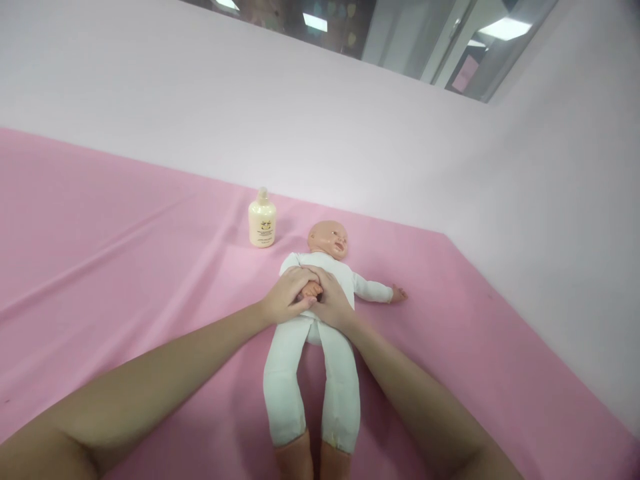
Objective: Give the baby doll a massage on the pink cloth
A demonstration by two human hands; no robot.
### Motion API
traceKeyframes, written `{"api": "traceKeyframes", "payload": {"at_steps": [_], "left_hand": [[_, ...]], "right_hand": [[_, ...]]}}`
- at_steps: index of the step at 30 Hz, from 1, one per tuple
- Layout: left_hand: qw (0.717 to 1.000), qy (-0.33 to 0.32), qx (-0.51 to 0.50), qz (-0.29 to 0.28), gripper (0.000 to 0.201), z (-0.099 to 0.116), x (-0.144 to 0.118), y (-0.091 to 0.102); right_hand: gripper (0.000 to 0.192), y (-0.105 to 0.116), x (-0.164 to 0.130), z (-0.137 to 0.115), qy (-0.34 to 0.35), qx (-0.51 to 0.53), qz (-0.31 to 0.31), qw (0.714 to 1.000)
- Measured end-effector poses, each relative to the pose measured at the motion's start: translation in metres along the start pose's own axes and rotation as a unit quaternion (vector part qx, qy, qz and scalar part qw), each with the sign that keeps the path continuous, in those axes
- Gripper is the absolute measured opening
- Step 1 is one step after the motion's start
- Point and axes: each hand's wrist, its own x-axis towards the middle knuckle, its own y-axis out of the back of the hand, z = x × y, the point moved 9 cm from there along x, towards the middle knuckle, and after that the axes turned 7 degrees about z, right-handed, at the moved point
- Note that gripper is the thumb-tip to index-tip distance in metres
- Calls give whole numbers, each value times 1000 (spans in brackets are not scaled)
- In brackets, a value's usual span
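A baby doll (336, 267) in white cloth lies on its back, its head turned to the right and one arm stretched out to the right. Over its belly, my left hand (285, 297) and my right hand (334, 300) come together around the doll's small hand (311, 290). The fingers of both hands are closed about it, my left thumb lying just below. Most of the doll's bent arm is hidden behind my hands. Its legs point toward me, with bare lower ends at the bottom of the view.
A cream pump bottle (263, 223) with a dark label stands upright to the left of the doll's head. Under everything lies a pink sheet (150, 267) with creases on the left. A white wall (250, 100) rises behind it, with a window (400, 40) above.
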Motion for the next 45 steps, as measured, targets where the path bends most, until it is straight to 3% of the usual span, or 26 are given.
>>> {"api": "traceKeyframes", "payload": {"at_steps": [45], "left_hand": [[1000, -20, -9, 11, 47, 10, 3, 4]], "right_hand": [[62, 1, -1, 2, 2, -11, 12, 1000]]}}
